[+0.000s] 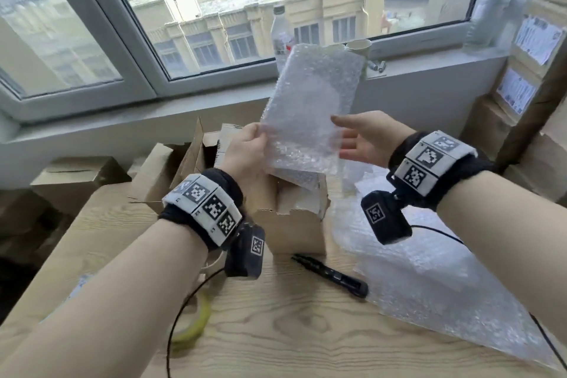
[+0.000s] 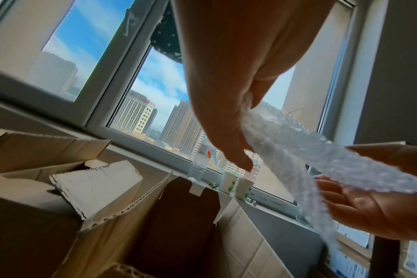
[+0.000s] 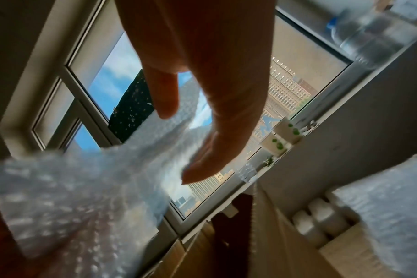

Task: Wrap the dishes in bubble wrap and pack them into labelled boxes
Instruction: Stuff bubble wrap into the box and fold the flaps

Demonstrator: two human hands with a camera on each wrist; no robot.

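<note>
My left hand (image 1: 256, 139) pinches the left edge of a clear bubble wrap sheet (image 1: 313, 107) and holds it upright above a small open cardboard box (image 1: 291, 224). In the left wrist view, the thumb and fingers of the left hand (image 2: 226, 122) pinch the bubble wrap sheet (image 2: 286, 143). My right hand (image 1: 356, 139) is open, its straight fingers at the sheet's right edge. The right wrist view shows the right hand (image 3: 210, 122) spread against the bubble wrap sheet (image 3: 95, 188). Something pale lies in the box; I cannot make it out. No bare dish is in view.
A black marker (image 1: 331, 276) lies on the wooden table (image 1: 276, 331) in front of the box. More bubble wrap (image 1: 429, 270) covers the table's right side. A yellow-green tape roll (image 1: 193, 325) lies at lower left. Open cardboard boxes (image 1: 171, 169) stand at left, labelled boxes (image 1: 527, 70) at right. A bottle (image 1: 282, 34) and paper cups (image 1: 357, 46) stand on the sill.
</note>
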